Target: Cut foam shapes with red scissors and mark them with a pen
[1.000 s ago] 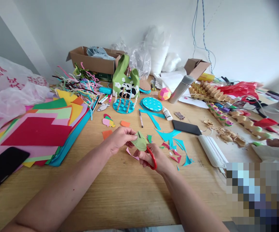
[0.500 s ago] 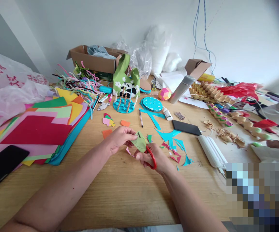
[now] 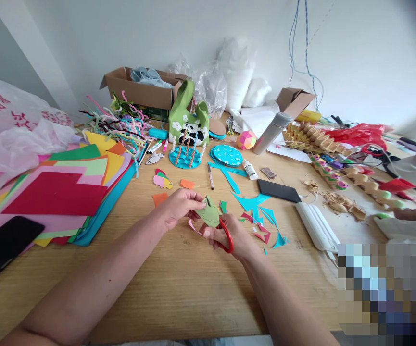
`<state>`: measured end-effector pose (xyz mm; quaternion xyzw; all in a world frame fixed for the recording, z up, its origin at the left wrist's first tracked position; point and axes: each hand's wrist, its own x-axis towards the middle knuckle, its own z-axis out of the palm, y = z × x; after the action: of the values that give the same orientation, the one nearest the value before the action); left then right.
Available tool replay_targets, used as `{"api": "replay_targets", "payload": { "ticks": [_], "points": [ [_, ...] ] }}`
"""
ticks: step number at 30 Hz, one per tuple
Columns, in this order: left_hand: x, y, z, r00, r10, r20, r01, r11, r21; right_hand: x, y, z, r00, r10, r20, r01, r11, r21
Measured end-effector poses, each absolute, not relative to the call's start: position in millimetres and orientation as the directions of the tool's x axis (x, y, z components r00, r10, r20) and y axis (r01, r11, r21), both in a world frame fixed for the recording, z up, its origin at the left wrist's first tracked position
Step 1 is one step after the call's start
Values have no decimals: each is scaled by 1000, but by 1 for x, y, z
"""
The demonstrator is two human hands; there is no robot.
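Note:
Between thumb and fingers, my left hand (image 3: 184,206) pinches a small piece of light green craft felt or paper (image 3: 210,214) with a drawn outline on it. My right hand (image 3: 229,235) grips red-handled scissors (image 3: 228,235) at the lower right edge of that piece; the blades are mostly hidden behind it. Beyond my hands lie a pink, yellow and green stack of cut-out shapes (image 3: 161,179) and two orange pieces, one (image 3: 187,184) flat on the table. Red, green and blue scraps (image 3: 261,233) are scattered to the right of my right hand.
Coloured sheets (image 3: 56,192) are piled at left with a black phone (image 3: 11,245) on them. A green panda bag (image 3: 189,120), blue discs (image 3: 226,155) and a grey bottle (image 3: 271,133) stand farther back. A black power bank (image 3: 279,190) and a white device (image 3: 316,226) lie right.
Both hands keep nearly the same place. The green piece has tilted slightly between the left fingers and the scissors.

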<state>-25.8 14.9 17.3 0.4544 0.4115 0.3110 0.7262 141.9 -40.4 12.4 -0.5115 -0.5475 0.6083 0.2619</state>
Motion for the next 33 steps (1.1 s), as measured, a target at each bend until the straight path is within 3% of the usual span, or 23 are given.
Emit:
{"api": "replay_targets", "payload": {
  "ticks": [28,33],
  "points": [
    [-26,15,18,464,820,-335,-94,421,902,141,-40,13,-310,880,-359,248,-289,-924],
    [-27,14,20,545,752,-372,-93,495,864,141,-39,13,-321,884,-341,234,-274,-933]
  ]
}}
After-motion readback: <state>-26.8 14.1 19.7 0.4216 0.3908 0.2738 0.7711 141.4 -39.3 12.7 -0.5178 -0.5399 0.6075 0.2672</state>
